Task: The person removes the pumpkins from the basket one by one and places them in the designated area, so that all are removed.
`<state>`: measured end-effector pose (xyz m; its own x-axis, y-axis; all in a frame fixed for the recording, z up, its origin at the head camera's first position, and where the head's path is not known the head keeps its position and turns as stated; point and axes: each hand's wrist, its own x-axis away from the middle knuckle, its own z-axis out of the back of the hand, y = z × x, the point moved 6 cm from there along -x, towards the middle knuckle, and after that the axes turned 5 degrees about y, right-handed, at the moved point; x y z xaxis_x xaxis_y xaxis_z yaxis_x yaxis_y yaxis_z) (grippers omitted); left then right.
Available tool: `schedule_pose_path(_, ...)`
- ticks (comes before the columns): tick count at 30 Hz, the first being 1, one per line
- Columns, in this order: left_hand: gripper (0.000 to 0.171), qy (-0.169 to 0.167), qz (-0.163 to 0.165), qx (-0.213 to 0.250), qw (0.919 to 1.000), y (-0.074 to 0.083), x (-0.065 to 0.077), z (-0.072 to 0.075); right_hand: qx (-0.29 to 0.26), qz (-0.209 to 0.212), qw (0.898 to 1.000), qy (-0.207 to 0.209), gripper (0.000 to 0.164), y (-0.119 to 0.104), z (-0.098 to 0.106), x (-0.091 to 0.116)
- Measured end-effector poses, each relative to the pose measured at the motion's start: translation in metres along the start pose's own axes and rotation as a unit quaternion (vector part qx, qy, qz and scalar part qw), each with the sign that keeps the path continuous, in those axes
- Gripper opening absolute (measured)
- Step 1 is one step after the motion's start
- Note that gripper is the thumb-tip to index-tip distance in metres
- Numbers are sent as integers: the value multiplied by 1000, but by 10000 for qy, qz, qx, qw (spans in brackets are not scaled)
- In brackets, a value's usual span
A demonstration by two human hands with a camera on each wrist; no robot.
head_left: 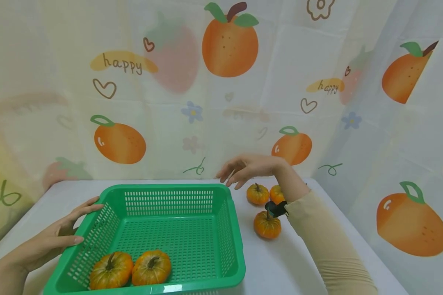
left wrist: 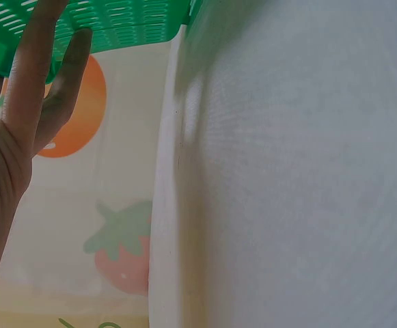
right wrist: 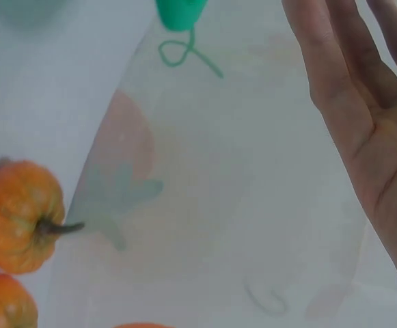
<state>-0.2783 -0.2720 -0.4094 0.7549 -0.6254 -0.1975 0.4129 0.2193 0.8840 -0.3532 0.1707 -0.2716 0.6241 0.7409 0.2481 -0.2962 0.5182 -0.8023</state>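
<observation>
A green plastic basket with slotted walls stands on the table. Two small orange pumpkins lie side by side at its near left end. My left hand touches the basket's left rim, its fingers fairly straight, the thumb lower along the edge. In the left wrist view, the fingers reach up against the basket's outer wall. Over the basket's far right corner hovers my right hand, fingers loosely bent and holding nothing. Pumpkins outside the basket, one of them a nearer pumpkin, lie below the right forearm.
White cloth covers the table. A fruit-printed curtain hangs behind and on the right side. Beyond the nearer pumpkin lie another pumpkin and one partly hidden by the right wrist. A black strap shows at that wrist.
</observation>
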Motion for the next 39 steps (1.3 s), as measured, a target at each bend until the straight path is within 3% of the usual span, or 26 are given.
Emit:
schedule_pose_path(9, 74, -16, 178, 175, 9997, -12, 3, 3, 34, 306, 9994, -170, 36, -22, -14, -31)
schedule_pose_path(31, 75, -36, 66, 37, 10000, -2, 0, 1, -28, 796, 9923, -947, 44, -55, -81, -93)
schedule_pose_path(39, 75, -51, 86, 82, 9999, -5, 1, 2, -10, 625, 9914, -1150, 44, -56, -108, -115)
